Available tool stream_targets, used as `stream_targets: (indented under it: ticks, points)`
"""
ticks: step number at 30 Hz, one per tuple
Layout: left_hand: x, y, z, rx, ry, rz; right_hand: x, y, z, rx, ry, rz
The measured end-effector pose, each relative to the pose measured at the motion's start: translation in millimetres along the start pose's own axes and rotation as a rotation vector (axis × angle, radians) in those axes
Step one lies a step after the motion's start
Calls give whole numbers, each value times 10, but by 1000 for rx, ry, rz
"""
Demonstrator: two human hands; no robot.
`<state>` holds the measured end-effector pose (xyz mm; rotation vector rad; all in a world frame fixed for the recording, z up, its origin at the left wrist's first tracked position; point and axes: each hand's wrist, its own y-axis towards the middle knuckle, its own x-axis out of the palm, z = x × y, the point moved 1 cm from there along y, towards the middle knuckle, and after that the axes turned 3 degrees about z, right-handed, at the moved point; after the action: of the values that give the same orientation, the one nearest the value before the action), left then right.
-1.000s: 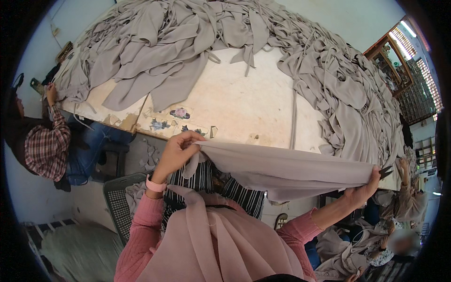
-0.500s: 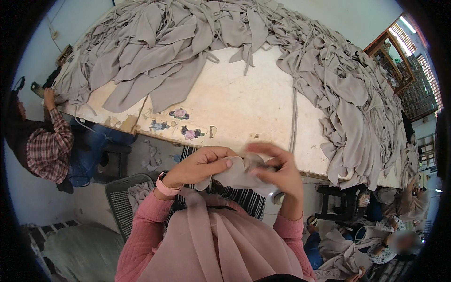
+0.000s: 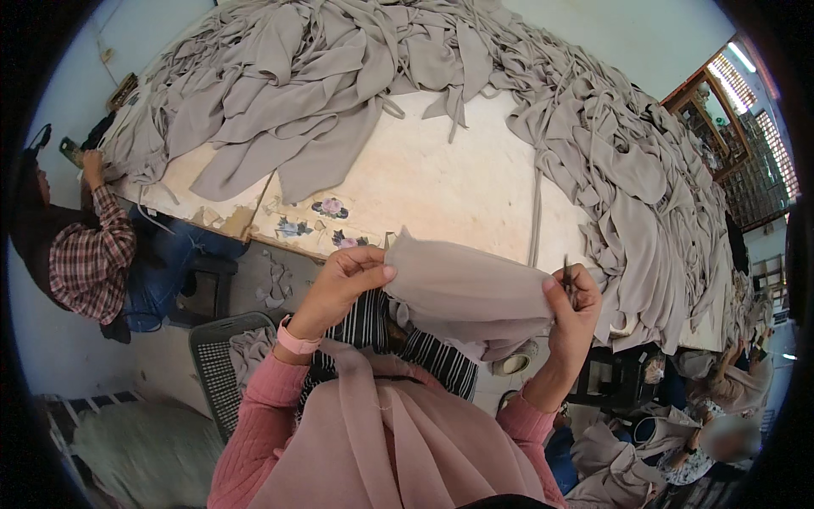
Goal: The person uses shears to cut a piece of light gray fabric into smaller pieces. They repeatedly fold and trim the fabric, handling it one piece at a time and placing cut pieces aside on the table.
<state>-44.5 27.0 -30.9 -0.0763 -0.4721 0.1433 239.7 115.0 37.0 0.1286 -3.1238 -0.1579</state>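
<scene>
A piece of thin grey-beige fabric point(image 3: 471, 284) is stretched between my two hands above my lap, in front of the table's near edge. My left hand point(image 3: 342, 284) pinches its left upper corner between thumb and fingers. At the other end, my right hand point(image 3: 574, 310) grips the fabric's right edge with the thumb. A small dark pointed tool point(image 3: 567, 273) also sticks up from the right fingers; its exact kind is hard to make out. The fabric's lower part hangs in loose folds over my striped clothing.
Grey fabric pieces point(image 3: 297, 76) with long ties lie heaped along the far and right sides of the pale table point(image 3: 441, 178). A dark green plastic basket point(image 3: 208, 356) holding cloth stands at my left. One person point(image 3: 93, 263) sits at left; others work at lower right.
My hands have moved apart, the right one to the right, and the fabric that was bunched between them is now spread out. The dark tool shows clearly in my right hand.
</scene>
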Motion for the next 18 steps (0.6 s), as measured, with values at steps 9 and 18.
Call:
stream_targets:
  ticks: [9,18]
  points:
    - [470,-58,82,17,234,-90,483,-140,-18,82,166,-376]
    - [640,-103,93,140,360,82,613,-159,-50,-116,-82,-138]
